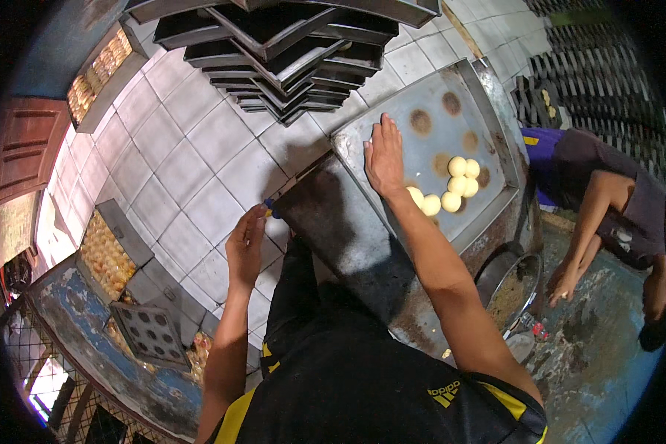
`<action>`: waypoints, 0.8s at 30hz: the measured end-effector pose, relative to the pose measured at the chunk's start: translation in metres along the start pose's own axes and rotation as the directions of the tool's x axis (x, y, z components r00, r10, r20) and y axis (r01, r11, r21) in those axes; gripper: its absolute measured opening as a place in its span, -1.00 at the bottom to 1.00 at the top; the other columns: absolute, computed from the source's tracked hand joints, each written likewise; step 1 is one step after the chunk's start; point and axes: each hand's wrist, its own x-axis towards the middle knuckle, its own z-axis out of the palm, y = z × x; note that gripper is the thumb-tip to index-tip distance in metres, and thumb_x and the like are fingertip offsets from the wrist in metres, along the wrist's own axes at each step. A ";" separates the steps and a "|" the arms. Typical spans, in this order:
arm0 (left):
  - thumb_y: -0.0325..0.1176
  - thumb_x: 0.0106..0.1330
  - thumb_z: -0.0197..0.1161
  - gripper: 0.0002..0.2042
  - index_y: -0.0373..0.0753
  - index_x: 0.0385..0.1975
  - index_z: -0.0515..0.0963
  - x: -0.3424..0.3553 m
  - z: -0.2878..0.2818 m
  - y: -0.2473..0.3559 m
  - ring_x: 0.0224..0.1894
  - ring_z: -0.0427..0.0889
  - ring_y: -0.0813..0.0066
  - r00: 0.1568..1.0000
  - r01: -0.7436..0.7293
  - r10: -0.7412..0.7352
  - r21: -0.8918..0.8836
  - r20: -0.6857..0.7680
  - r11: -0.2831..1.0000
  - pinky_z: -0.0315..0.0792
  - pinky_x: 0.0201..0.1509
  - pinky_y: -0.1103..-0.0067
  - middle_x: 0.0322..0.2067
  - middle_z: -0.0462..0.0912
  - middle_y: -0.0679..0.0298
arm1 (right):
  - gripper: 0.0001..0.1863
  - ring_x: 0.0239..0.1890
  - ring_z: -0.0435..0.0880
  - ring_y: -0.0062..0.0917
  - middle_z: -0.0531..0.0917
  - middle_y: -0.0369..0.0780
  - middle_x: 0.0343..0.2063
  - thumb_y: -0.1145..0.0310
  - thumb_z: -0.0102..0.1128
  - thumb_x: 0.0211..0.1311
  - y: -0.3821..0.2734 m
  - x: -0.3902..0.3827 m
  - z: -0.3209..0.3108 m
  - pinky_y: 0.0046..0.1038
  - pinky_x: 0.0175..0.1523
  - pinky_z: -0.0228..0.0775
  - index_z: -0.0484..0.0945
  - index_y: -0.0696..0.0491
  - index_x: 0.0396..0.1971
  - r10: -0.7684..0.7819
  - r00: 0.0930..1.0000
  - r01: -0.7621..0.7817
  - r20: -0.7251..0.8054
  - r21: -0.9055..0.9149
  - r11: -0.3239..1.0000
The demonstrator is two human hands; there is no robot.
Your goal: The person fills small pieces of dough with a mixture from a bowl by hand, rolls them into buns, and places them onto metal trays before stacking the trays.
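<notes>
Plainly — hands (383,159) apart | pale balls (457,185) on tray (496,140) | shirt (333,392) — yellow lettering (444,390)

Over there I see a flat grey metal tray (440,140) with raised edges, its face spotted with round brown stains. Seven smooth, pale yellow balls (457,185) lie on it in a curved cluster, most touching, the leftmost partly hidden.
</notes>
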 end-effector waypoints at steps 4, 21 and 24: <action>-0.37 0.51 0.16 -0.66 -0.34 0.20 0.50 0.005 0.022 0.013 0.12 0.61 0.38 0.996 0.013 -0.009 -0.038 0.093 0.999 0.44 0.25 0.49 0.06 0.66 0.16 | -0.36 0.46 0.18 -0.09 0.18 0.01 0.46 0.10 0.01 0.49 0.020 0.014 -0.031 -0.15 0.51 -0.02 0.19 0.19 0.39 0.151 0.956 -0.233 0.251 0.342 0.910; -0.16 0.64 -0.12 -0.64 -0.31 0.08 0.48 -0.186 0.227 0.042 -0.15 0.61 0.52 0.768 0.320 0.005 -0.390 0.640 0.863 0.54 -0.07 0.54 -0.13 0.61 0.20 | -0.65 -0.10 0.60 -0.26 0.58 -0.07 -0.09 0.37 0.39 0.17 -0.077 -0.306 -0.224 -0.30 -0.05 0.46 0.60 0.17 -0.06 0.353 0.901 -0.170 -0.253 0.543 0.822; -0.11 0.62 -0.06 -0.64 -0.29 -0.15 0.53 -0.245 0.270 0.022 -0.26 0.53 0.57 0.803 0.115 0.057 -0.249 0.593 0.962 0.46 -0.19 0.56 -0.28 0.58 0.27 | -0.61 -0.09 0.63 -0.30 0.56 -0.03 -0.09 0.42 0.39 0.17 -0.076 -0.385 -0.253 -0.38 -0.06 0.48 0.58 0.21 0.00 0.473 0.812 -0.221 -0.343 0.569 0.792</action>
